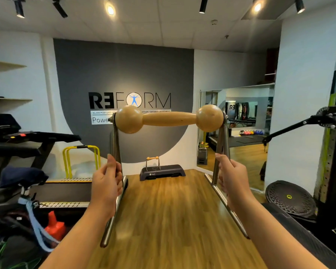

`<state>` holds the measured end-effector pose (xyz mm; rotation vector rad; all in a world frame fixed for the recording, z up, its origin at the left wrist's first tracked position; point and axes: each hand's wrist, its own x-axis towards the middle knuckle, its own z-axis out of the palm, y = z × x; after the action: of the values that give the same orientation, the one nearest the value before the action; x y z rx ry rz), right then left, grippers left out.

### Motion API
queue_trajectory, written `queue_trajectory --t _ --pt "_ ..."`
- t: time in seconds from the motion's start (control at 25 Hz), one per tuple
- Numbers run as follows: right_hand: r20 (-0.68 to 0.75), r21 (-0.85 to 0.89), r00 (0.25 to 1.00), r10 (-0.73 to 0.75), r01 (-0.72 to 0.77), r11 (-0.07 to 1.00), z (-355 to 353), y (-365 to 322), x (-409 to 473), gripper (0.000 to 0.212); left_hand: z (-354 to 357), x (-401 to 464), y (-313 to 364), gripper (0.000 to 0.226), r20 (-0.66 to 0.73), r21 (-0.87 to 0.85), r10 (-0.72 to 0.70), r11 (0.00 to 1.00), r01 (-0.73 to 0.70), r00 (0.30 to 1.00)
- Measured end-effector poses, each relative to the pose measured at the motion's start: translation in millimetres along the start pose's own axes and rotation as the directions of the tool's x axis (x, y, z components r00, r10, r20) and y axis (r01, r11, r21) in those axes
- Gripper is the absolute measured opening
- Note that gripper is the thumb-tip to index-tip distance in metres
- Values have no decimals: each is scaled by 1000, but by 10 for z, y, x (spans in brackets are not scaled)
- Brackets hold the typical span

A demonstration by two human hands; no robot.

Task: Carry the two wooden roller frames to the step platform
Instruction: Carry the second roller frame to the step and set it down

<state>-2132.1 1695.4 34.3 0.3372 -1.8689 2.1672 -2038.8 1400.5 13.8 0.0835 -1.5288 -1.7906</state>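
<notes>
Wooden roller frame (pixel 169 119) hangs between us, left hand (pixel 106 181) and right hand (pixel 234 179) gripping its metal legs; we should keep it level, walking towards the step platform (pixel 163 171) where the other frame (pixel 152 164) sits

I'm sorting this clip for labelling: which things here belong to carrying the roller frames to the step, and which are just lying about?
Job:
held roller frame
left hand
right hand
second roller frame, already on the step
step platform

Lying about:
treadmill
yellow hurdles
orange kettlebell
black balance dome
</notes>
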Motion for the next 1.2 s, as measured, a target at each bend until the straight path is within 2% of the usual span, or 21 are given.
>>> queue_trajectory --t 0.2,0.48,0.84,1.08,1.2 --pt "-44 -4 999 7 -8 1000 647 406 1440 34 361 1627 -681 51 33 -15 -14 1000 14 999" --pt "-56 19 998 33 -32 999 1098 1079 3276 39 999 3405 -1619 53 87 31 38 999 -41 995" --pt "-27 -41 1000 13 -14 999 1457 1759 5920 40 2141 5424 -2733 51 30 45 99 994 -100 995" --pt "4 -43 1000 0 0 999 1826 2482 7411 31 2555 6823 -3703 52 47 -26 102 995 -101 994" --pt "27 -33 999 -24 25 999 2164 2905 8259 34 2727 7710 -4242 54 63 -44 117 993 -114 991"
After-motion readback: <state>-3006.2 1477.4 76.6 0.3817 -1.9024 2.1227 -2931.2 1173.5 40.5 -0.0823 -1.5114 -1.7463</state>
